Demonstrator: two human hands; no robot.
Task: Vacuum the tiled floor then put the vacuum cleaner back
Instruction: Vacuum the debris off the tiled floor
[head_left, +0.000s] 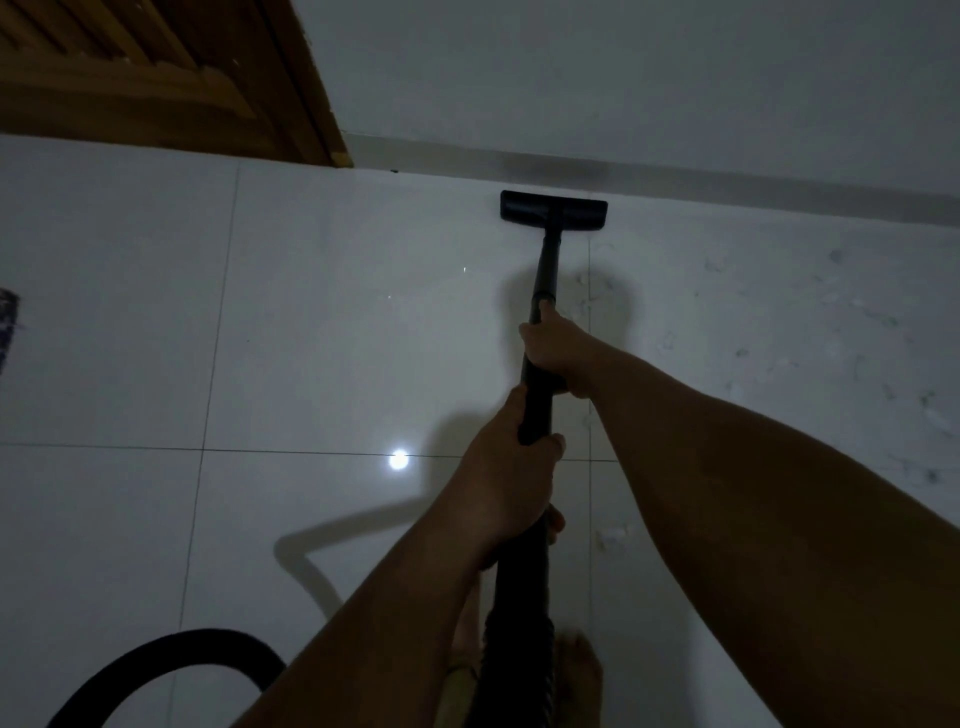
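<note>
Both hands are wrapped tight around the black wand (540, 322) of the vacuum cleaner, one above the other, and that stacked grip looks chosen for leverage: the right hand (553, 353), further down the tube with its thumb laid along the shaft, steers and presses, while the left hand (511, 467), nearer the body where the rigid tube meets the ribbed hose (519, 623), pushes and pulls. Each grip is fully closed on the wand, fingers curled round it with no gap showing. With both arms reaching forward, the wand slopes away from the person at a shallow angle, which probably keeps the floor head (553, 209) lying flat on the tiled floor (311, 364). The head sits square to the pale skirting board (727, 182), just beside it at the foot of the wall, so the stroke seems to be at its far end along the room's edge. To the right of the wand the tiles carry scattered hair and dusty smudges (831, 312), which suggests that this stretch is not yet cleaned and that the vacuuming step is only partway done. A loop of black hose (171, 654) curves over the floor at lower left; the machine's body, and so any dust container, is out of view, and no other container shows. A wooden door (156, 78) stands at upper left, well apart from the head.
</note>
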